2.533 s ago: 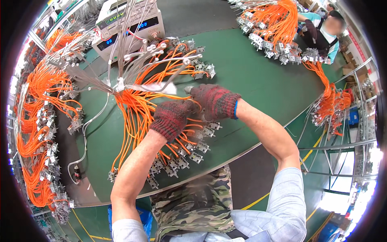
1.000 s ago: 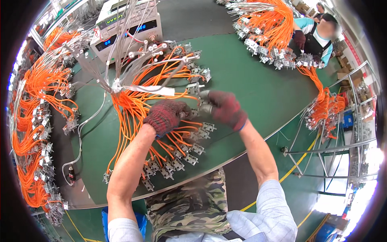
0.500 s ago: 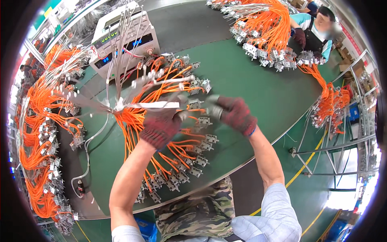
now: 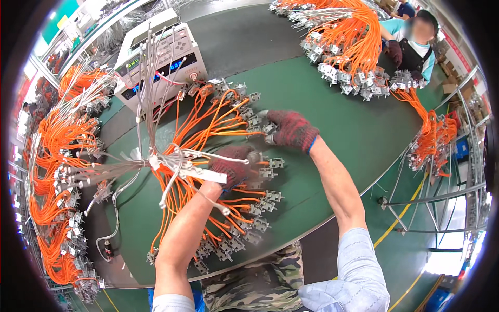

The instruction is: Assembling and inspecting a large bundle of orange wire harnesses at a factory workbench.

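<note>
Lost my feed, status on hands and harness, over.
Left hand gloved, on orange wire harness. Right hand grip on a metal connector at the fan's edge. More orange bundles piled left.

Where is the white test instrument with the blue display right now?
The white test instrument sits at the table's far left edge, just beyond the orange wire harness.

Worktop (image 4: 332, 112): large, curved-edged, covered in dark green matting. Floor (image 4: 416, 223): green-painted, marked with yellow lines at lower right. Metal rack (image 4: 457, 208): grey tube frame, set beside the worktop at right. Test instrument (image 4: 158, 57): white cased, lit blue display, placed at the worktop's far edge. Further orange wire bundles (image 4: 52, 156): heaped along the left rim and at the far end, where a second person (image 4: 413, 39) is seated. Light: bright daylight is admitted at lower right.
</note>
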Motion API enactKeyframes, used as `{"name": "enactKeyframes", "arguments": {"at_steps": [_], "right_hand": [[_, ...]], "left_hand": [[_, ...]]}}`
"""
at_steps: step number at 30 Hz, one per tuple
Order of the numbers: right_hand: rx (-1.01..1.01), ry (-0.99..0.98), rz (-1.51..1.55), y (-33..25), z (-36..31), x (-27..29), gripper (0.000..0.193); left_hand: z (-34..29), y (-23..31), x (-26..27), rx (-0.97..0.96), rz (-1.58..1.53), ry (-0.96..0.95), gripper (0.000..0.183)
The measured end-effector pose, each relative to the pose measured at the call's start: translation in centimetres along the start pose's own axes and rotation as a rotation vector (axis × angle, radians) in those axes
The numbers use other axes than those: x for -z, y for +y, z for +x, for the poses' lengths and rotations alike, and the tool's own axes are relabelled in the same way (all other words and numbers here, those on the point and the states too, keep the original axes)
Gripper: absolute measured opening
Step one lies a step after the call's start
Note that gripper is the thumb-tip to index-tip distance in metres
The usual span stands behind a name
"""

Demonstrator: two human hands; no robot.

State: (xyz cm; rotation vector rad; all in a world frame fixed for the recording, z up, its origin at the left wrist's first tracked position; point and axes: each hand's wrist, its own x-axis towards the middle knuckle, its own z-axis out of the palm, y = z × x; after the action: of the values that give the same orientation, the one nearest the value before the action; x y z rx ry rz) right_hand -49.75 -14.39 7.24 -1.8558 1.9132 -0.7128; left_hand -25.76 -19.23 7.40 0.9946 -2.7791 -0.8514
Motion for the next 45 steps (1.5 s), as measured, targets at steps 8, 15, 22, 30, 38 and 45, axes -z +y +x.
{"name": "enactKeyframes", "arguments": {"at_steps": [8, 15, 22, 30, 38, 45], "right_hand": [[-0.020, 0.197, -0.010, -0.5, -5.3, -3.7, 0.051], [-0.016, 0.232, 0.209, 1.6, -0.5, 0.5, 0.051], [-0.037, 0.173, 0.473, 3.4, 7.3, -3.7, 0.048], [-0.031, 0.122, 0.321, 0.6, 2.0, -4.5, 0.043], [0.023, 0.057, -0.050, -0.3, -2.6, -5.1, 0.046], [0.079, 0.015, -0.048, 1.5, -0.4, -5.2, 0.042]], "left_hand": [[-0.7, -1.0, -0.8, -0.058, -0.004, 0.172, 0.030], [0.7, -1.5, 3.1, -0.086, 0.092, 0.743, 0.043], [7.1, -3.7, 3.8, 0.277, -0.222, 0.375, 0.047], [6.6, -4.5, 5.6, 0.344, -0.476, 0.153, 0.059], [10.2, -2.7, 3.2, 0.406, 0.026, -0.010, 0.063], [12.0, -2.2, 3.4, 0.324, 0.342, -0.010, 0.032]]}}
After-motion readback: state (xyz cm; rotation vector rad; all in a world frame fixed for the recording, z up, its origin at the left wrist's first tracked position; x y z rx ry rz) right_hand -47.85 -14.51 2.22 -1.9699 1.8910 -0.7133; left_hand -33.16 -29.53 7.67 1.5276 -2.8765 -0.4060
